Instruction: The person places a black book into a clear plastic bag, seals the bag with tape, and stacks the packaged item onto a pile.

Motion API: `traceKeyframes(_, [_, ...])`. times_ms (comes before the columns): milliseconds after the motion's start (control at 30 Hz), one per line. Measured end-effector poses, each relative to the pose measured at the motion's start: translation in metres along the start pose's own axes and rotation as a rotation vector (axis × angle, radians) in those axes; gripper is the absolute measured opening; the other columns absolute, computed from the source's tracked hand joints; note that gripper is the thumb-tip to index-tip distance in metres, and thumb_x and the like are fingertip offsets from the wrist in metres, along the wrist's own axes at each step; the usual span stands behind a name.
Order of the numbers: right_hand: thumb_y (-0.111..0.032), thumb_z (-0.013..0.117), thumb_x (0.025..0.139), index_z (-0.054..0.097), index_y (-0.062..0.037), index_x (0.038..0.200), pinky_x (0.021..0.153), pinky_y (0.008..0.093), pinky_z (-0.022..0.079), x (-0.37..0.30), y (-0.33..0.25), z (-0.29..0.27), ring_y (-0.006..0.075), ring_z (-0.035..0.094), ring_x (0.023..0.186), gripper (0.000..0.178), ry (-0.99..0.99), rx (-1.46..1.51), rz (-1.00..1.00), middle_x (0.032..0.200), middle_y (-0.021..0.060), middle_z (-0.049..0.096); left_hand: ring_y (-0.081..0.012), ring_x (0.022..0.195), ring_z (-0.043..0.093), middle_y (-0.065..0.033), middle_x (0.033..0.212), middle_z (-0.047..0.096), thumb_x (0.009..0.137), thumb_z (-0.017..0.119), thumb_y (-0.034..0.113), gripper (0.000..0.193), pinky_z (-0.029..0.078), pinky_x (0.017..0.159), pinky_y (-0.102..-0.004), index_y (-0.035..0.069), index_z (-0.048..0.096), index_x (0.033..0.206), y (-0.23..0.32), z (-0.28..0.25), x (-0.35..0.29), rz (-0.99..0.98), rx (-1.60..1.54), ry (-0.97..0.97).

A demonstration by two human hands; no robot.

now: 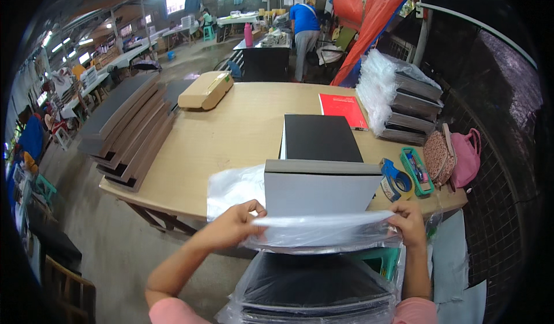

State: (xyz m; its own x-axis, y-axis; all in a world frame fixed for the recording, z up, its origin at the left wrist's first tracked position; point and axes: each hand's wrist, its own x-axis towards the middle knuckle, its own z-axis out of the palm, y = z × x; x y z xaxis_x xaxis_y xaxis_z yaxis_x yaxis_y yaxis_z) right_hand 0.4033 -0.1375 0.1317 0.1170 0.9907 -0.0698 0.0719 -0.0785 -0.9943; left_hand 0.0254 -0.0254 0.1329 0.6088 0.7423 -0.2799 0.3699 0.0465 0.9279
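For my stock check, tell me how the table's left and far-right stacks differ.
The left stack is bare, while the right stack is covered in clear plastic. The left stack reaches close to the near edge of the table; the right stack sits farther back, beside a flat red item. Both hold dark, flat pieces.

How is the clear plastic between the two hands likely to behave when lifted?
The clear plastic probably flops, as its lower edge wrinkles. It is likely light, looking like thin see-through film. Its glossy highlights suggest it may be slippery.
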Motion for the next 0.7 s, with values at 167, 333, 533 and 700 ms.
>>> traceKeyframes(167, [-0.015, 0.072, 0.072, 0.066, 0.0066, 0.085, 0.071, 0.0268, 0.046, -0.004, 0.079, -0.016, 0.0163, 0.061, 0.08, 0.026, -0.163, 0.434, 0.267, 0.088, 0.012, 0.064, -0.0058, 0.064, 0.051, 0.0025, 0.084, 0.059, 0.088, 0.063, 0.019, 0.019, 0.037, 0.047, -0.0176, 0.006, 0.061, 0.102, -0.091, -0.012, 0.033, -0.245, -0.767, -0.273])
traceKeyframes(333, [-0.014, 0.072, 0.073, 0.069, 0.0048, 0.085, 0.085, 0.0307, 0.041, -0.021, 0.174, -0.008, 0.0196, 0.055, 0.092, 0.023, -0.166, 0.481, 0.218, 0.094, 0.0128, 0.061, -0.006, 0.062, 0.06, -0.0013, 0.086, 0.059, 0.087, 0.061, 0.005, 0.025, 0.049, 0.047, -0.0152, 0.005, 0.054, 0.11, -0.228, 0.003, 0.052, -0.309, -1.08, -0.339])
traceKeyframes(533, [-0.008, 0.066, 0.076, 0.066, 0.0045, 0.075, 0.085, 0.0243, 0.038, -0.029, 0.245, 0.001, 0.0173, 0.052, 0.096, 0.012, -0.19, 0.233, 0.311, 0.088, 0.0087, 0.061, -0.0111, 0.078, 0.063, -0.0031, 0.09, 0.062, 0.089, 0.062, 0.015, 0.014, 0.055, 0.07, -0.0239, 0.005, 0.057, 0.098, -0.331, 0.043, 0.067, -0.406, -0.937, -0.174])
traceKeyframes(700, [-0.006, 0.064, 0.079, 0.064, 0.0018, 0.079, 0.077, 0.0256, 0.042, -0.03, 0.306, 0.004, 0.0157, 0.057, 0.08, 0.008, -0.043, 0.041, 0.003, 0.087, 0.0076, 0.062, -0.0124, 0.073, 0.063, -0.004, 0.079, 0.063, 0.082, 0.071, 0.021, 0.023, 0.052, 0.061, -0.0234, 0.004, 0.06, 0.092, -0.265, 0.054, 0.06, -0.424, -0.208, 0.193])
